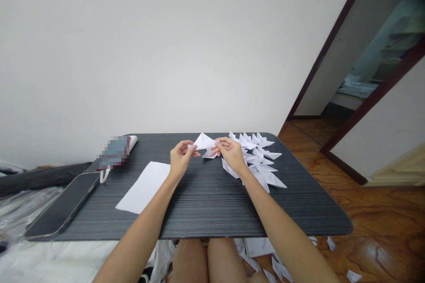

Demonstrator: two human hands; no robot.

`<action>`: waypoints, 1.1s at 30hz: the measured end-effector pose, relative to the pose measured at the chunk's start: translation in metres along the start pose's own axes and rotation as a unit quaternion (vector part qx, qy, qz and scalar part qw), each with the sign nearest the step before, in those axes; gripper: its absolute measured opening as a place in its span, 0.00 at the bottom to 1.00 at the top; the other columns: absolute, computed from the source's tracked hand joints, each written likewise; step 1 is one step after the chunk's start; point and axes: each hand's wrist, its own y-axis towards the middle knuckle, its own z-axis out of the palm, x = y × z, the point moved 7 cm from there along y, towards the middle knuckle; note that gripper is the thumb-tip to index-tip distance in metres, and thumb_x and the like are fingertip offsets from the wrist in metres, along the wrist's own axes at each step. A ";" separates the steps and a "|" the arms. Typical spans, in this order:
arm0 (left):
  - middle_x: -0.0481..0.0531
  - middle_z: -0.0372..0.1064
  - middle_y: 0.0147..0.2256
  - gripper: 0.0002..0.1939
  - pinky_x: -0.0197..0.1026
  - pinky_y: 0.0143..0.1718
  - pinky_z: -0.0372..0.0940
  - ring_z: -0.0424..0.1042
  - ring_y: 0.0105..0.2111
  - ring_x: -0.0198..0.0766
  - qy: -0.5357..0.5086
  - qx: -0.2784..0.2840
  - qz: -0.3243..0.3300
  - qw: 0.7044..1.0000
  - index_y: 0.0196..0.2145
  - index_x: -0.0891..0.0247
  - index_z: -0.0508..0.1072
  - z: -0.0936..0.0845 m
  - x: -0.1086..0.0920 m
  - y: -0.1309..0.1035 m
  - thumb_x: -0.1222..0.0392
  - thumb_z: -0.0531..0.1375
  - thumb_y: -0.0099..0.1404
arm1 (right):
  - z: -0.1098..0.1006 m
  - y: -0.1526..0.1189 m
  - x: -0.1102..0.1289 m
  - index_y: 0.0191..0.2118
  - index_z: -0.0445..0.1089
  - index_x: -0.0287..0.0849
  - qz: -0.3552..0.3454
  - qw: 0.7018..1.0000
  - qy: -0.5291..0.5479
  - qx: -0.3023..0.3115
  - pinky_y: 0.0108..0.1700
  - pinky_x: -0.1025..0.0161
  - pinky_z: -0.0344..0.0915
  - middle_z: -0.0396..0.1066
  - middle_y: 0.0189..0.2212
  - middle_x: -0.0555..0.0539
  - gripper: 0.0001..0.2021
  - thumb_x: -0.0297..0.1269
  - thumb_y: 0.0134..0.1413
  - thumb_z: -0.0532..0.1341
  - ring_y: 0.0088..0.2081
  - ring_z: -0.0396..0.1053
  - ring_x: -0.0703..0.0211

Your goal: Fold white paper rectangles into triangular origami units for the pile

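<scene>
Between my two hands, above the dark table, is a folded white paper boat (203, 141) with a pointed peak in its middle. My left hand (182, 154) pinches its left end between thumb and fingers. At the right end, my right hand (229, 151) has its thumb and fingers closed on the paper. Several finished paper boats (262, 169) lie in rows just right of my right hand, partly hidden by it. A flat white sheet of paper (146, 188) rests on the table left of my left forearm.
The dark ribbed table (212, 212) stands against a white wall. A phone (64, 205) lies at its left edge, with a blurred device (114, 154) and white cable (105, 175) behind. Paper scraps (353, 276) litter the wooden floor, and a doorway opens at right.
</scene>
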 end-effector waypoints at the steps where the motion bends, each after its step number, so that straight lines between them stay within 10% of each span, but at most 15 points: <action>1: 0.49 0.68 0.20 0.12 0.34 0.23 0.63 0.70 0.19 0.34 -0.004 0.000 -0.010 1.000 0.30 0.68 0.66 0.000 0.002 0.001 0.57 0.61 0.50 | 0.000 0.000 0.000 0.31 0.65 0.38 -0.001 1.000 0.000 -0.001 0.22 0.67 0.60 0.69 0.19 0.49 0.13 0.43 0.42 0.59 0.21 0.70 0.60; 23: 0.51 0.70 0.24 0.10 0.39 0.31 0.67 0.72 0.26 0.39 -0.019 -0.084 -0.011 0.996 0.27 0.68 0.67 -0.010 0.000 -0.002 0.59 0.62 0.48 | 0.000 -0.002 -0.001 0.27 0.62 0.40 -0.019 0.998 0.063 -0.014 0.30 0.61 0.67 0.70 0.21 0.49 0.08 0.38 0.42 0.61 0.28 0.72 0.56; 33: 0.53 0.72 0.28 0.10 0.40 0.37 0.64 0.71 0.31 0.38 0.115 0.018 0.081 0.990 0.31 0.67 0.72 -0.003 -0.013 -0.004 0.59 0.59 0.53 | -0.015 0.003 0.004 0.29 0.63 0.39 -0.037 0.996 -0.086 -0.003 0.29 0.64 0.65 0.71 0.23 0.47 0.09 0.39 0.42 0.60 0.24 0.69 0.62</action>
